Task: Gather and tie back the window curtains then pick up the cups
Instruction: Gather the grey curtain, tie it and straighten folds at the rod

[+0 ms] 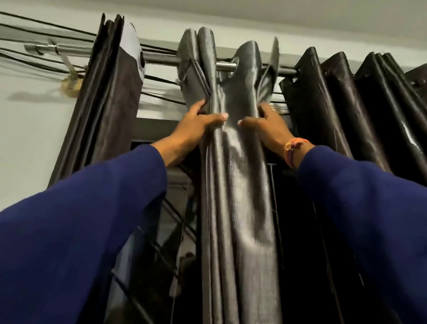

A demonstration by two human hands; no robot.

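A shiny grey curtain panel [238, 148] hangs by eyelets from a metal rod [163, 59] near the ceiling. My left hand [198, 122] grips its left folds just below the rod, thumb across the front. My right hand [267, 126] grips the right folds of the same panel at the same height. Both arms reach up in blue sleeves. A dark curtain bunch [107, 101] hangs gathered at the left end of the rod. Darker pleated curtains [372, 113] hang along the right. No cups are in view.
Black cables [35, 35] run along the white wall left of the rod. Behind the curtains a window with a dark metal grille [170, 226] shows. The ceiling lies close above.
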